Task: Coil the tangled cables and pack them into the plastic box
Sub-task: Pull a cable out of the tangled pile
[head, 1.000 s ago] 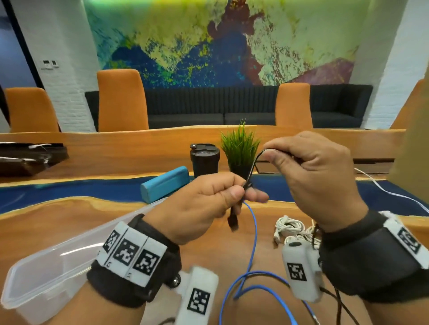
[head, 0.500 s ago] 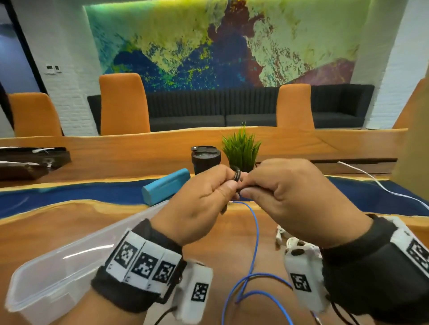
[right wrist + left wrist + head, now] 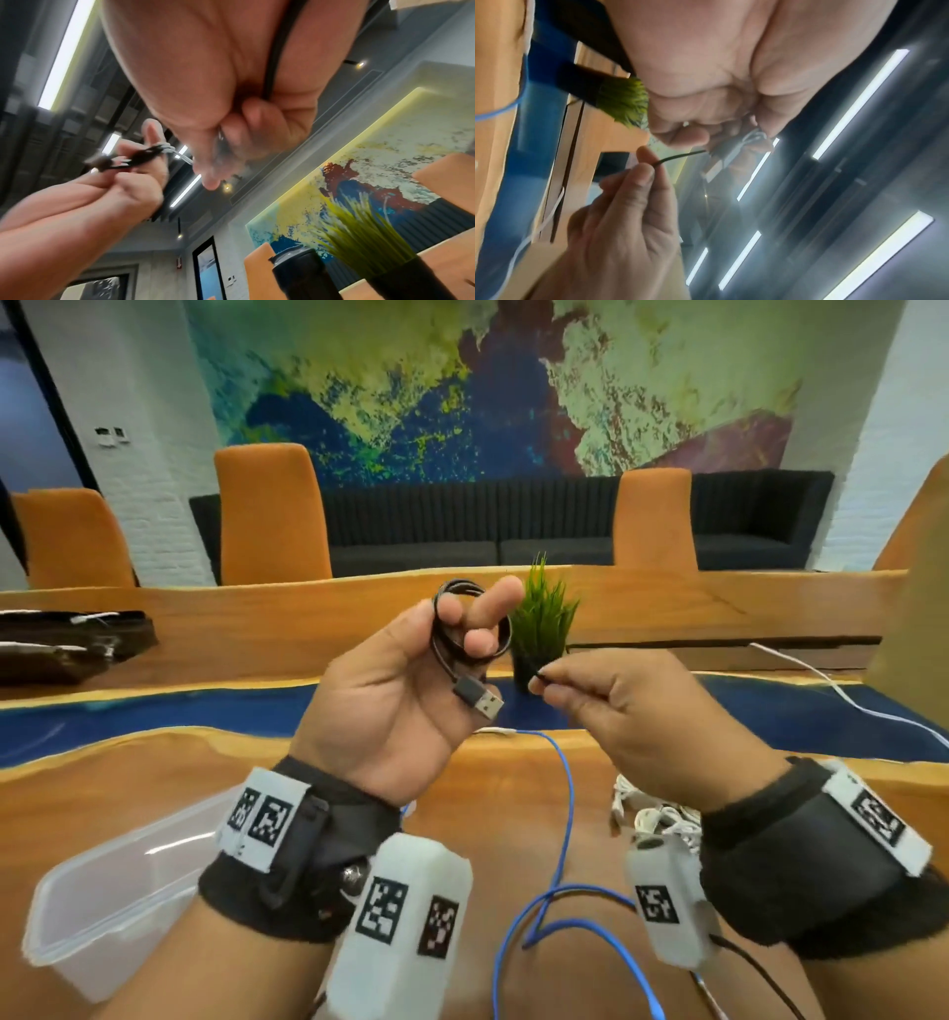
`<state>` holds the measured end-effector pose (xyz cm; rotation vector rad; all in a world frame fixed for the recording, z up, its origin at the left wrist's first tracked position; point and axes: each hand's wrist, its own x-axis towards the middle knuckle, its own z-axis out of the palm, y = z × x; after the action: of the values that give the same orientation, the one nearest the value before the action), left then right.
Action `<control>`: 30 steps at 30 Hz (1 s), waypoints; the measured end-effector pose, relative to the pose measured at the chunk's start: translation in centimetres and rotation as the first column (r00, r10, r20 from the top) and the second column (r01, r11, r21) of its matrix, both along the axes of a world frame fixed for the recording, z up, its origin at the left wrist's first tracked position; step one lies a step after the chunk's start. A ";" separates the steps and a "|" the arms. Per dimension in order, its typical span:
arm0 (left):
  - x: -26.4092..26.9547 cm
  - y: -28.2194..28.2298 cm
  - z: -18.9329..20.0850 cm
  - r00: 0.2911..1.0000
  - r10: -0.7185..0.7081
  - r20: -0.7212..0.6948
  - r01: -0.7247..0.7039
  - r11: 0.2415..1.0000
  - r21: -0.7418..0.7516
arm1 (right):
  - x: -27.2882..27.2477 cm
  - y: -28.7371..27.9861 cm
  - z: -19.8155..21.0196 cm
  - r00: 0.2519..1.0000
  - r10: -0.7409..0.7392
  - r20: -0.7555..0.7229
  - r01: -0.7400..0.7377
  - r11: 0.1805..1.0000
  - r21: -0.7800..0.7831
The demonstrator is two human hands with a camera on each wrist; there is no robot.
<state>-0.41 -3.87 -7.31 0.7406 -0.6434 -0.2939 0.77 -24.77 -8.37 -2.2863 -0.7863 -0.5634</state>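
A potted grass plant (image 3: 542,629) stood on the wooden table (image 3: 128,778). Nearer than the plant lay a blue cable (image 3: 565,814) and white cables (image 3: 652,814); the clear plastic box (image 3: 113,891) sat nearer-left. In front of the plant, the raised left hand (image 3: 395,701) gripped a coiled black cable (image 3: 452,629), fingers curled through its loops. The right hand (image 3: 631,711) pinched the cable's free end.

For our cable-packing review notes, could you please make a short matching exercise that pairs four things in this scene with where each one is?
Things:
1. black USB cable
2. blue cable
3. white cable bundle
4. plastic box

Places:
A. on the table, under the right wrist
B. coiled around the fingers of the left hand, free end pinched by the right hand
C. on the table at the left, no cables visible in it
D. loose on the table between the forearms

Pairs: 1-B, 2-D, 3-A, 4-C
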 end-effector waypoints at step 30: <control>0.8 0.5 0.1 0.866 0.465 -0.186 -0.448 0.885 0.125 | 0.5 -1.6 0.3 0.854 -0.510 -0.105 0.450 0.824 -0.344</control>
<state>0.41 -3.38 -7.23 0.8991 -0.2396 0.0435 1.27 -26.39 -8.10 -2.8049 -0.1924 -0.4465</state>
